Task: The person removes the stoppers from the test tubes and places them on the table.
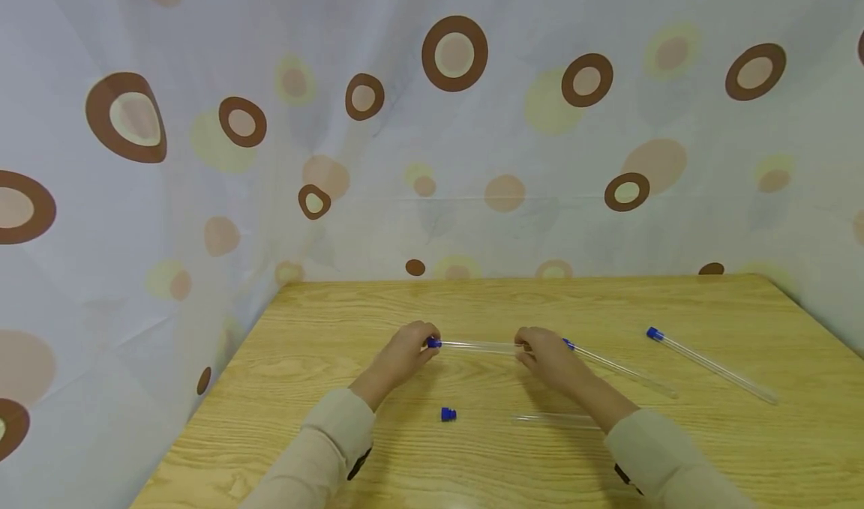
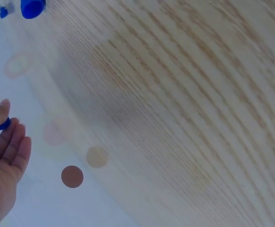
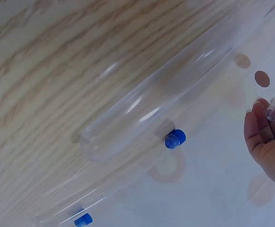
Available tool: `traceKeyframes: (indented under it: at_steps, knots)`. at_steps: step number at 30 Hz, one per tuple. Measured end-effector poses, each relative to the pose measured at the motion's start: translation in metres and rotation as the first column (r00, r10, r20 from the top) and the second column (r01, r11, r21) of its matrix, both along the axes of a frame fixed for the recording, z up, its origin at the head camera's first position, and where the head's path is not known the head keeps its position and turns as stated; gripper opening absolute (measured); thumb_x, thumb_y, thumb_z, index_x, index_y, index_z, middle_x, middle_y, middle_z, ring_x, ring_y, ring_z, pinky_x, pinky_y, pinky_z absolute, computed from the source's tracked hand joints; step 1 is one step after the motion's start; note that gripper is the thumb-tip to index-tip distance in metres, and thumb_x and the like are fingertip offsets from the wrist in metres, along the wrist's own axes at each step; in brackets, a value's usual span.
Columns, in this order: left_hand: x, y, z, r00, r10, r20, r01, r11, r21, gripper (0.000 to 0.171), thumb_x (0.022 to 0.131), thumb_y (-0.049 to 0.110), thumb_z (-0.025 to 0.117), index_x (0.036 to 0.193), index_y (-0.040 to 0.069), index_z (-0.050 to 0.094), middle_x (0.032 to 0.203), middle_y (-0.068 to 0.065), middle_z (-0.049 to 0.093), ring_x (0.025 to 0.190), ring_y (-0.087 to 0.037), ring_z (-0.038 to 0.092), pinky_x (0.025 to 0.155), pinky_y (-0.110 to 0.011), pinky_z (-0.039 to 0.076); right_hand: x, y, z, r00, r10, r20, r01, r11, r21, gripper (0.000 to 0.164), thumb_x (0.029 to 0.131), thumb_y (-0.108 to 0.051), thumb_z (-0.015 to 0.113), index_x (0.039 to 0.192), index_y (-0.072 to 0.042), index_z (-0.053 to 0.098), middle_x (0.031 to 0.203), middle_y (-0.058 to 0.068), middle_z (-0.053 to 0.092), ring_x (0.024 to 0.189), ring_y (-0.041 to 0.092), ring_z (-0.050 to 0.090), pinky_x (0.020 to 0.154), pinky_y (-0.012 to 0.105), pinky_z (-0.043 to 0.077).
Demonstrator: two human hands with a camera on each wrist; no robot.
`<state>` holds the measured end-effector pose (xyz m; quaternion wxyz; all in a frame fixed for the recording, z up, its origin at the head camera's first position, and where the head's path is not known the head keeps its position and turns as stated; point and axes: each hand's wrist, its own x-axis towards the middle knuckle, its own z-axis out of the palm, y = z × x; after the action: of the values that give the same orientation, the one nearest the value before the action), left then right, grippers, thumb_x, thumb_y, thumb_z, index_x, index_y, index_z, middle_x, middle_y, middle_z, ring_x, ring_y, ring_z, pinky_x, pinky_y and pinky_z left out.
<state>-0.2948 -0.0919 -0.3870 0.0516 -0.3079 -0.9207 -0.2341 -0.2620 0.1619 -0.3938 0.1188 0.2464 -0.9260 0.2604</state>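
The tabletop point(image 1: 337, 306) is faced in wood or a wood look, marked by streaky grain, with a low sheen. The held tube point(image 1: 479, 347) is made of clear, smooth, glossy glass or plastic; which cannot be told. In the right-wrist view, bright streaks are reflected by the nearest tube point(image 3: 133, 116). The loose stopper point(image 1: 448, 414) is made of what looks like smooth, opaque plastic. The printed backdrop point(image 1: 405, 145) is lightly creased and cloth-like; the sleeves point(image 1: 340, 423) are made of matt cloth.
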Motion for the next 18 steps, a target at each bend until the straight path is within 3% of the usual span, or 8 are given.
traceKeyframes:
  at_steps: [6, 18]
  knots:
    - [0.004, 0.002, 0.000, 1.000, 0.002, 0.016, -0.003, 1.000, 0.025, 0.013, 0.087, 0.004, 0.062, 0.099, -0.002, 0.062, 0.093, -0.013, 0.062, 0.086, -0.023, 0.061, 0.074, -0.031, 0.054, 0.003, 0.004, 0.003, 1.000, -0.001, -0.002, 0.001, 1.000, -0.003, 0.011, 0.081, 0.004, 0.065, 0.091, 0.007, 0.060, 0.088, 0.018, 0.064, 0.084, 0.034, 0.065, 0.072, 0.035, 0.056]
    - [0.010, 0.007, -0.003, 0.999, 0.031, -0.016, -0.029, 0.994, 0.103, 0.014, 0.085, 0.008, 0.066, 0.095, -0.002, 0.064, 0.091, -0.011, 0.064, 0.082, -0.021, 0.062, 0.074, -0.029, 0.054, 0.011, 0.010, 0.008, 0.999, -0.022, -0.029, 0.022, 1.000, 0.008, 0.013, 0.082, 0.001, 0.065, 0.094, 0.006, 0.062, 0.089, 0.017, 0.065, 0.081, 0.030, 0.064, 0.069, 0.035, 0.055]
